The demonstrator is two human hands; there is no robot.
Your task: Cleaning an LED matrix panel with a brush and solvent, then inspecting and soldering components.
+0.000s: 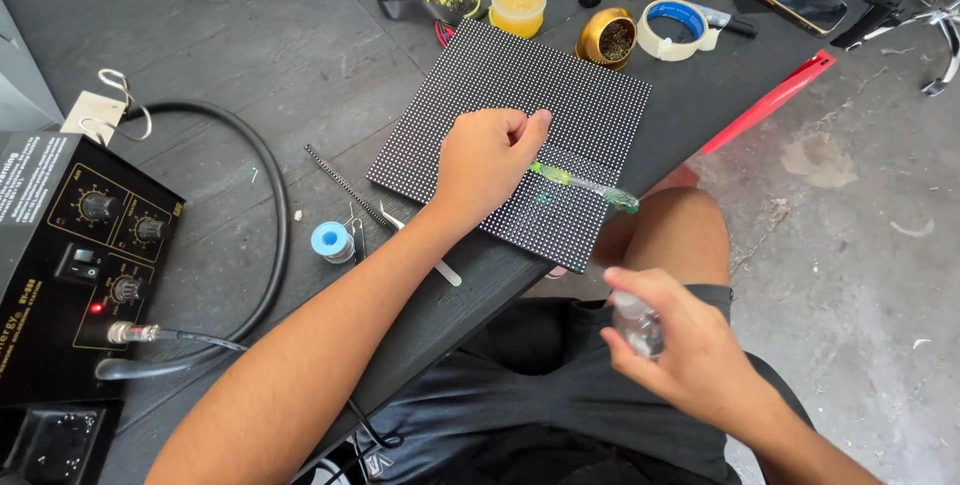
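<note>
At the panel's (pixel 520 135) centre, a slim green brush (pixel 585 183), judged light and slippery, is pinched by closed left fingers (pixel 528 135); at 5 o'clock a small clear bottle (pixel 636 325) is gripped by the right hand (pixel 680 345).

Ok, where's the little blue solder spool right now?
In the head view, the blue solder spool lies on the dark table, left of the dotted panel, beside the tweezers and just left of the left hand's forearm.
</note>
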